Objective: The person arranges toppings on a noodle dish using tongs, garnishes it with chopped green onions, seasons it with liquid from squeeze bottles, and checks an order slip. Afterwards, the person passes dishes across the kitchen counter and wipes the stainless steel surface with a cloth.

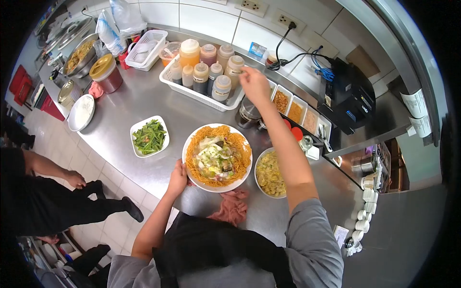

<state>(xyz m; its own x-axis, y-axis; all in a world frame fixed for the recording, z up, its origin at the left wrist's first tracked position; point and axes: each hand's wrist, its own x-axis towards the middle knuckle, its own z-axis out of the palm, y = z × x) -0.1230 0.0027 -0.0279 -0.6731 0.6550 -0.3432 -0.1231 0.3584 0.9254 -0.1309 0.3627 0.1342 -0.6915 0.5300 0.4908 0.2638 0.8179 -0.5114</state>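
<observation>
My left hand (pixel 178 179) grips the left rim of a round white plate (pixel 191 185). The plate carries a ring of crisp brown noodles (pixel 200 175) with pale vegetables and sauce (pixel 214 156) in the centre. My right hand (pixel 255 86) is stretched forward, its curled fingers against the upper side of a squeeze bottle (pixel 235 69). This bottle stands at the right end of a white basket (pixel 204 97) filled with several sauce bottles. A steel canister (pixel 248 114) stands below that hand. Right of the plate, partly behind my forearm, is a bowl of yellow fried rice (pixel 270 174).
A square dish of green vegetables (pixel 149 137) sits to the left. A pink cloth (pixel 231 207) lies near the counter's front edge. Trays of toppings (pixel 296 111) and a black machine (pixel 348 98) are at the right. Another person's hand (pixel 76 179) shows beyond the counter, left.
</observation>
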